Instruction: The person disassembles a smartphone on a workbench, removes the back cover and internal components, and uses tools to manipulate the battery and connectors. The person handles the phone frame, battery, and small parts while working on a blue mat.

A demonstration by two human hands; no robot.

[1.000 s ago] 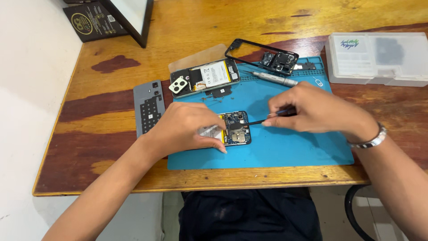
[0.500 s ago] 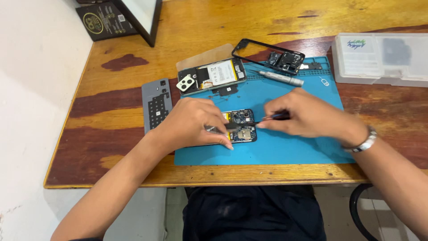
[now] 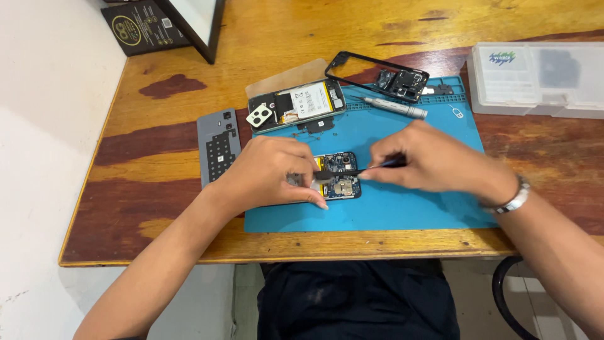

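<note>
Blue mat (image 3: pixel 402 211); left hand (image 3: pixel 267 173) steadies opened phone (image 3: pixel 338 175).

The board (image 3: pixel 340 175) lies on the mat (image 3: pixel 409 208) before me; behind it the phone (image 3: pixel 297 105), frame (image 3: pixel 377 75) and screwdriver (image 3: pixel 396 108); box (image 3: pixel 541 79) far right.

Black box w/ gold round emblem (image 3: pixel 141 26) top left corner. Clear plastic case w/ small blue-green label (image 3: pixel 503 58) far right. White label on batt (image 3: pixel 309 101) in opened phone, mat top edge.
</note>
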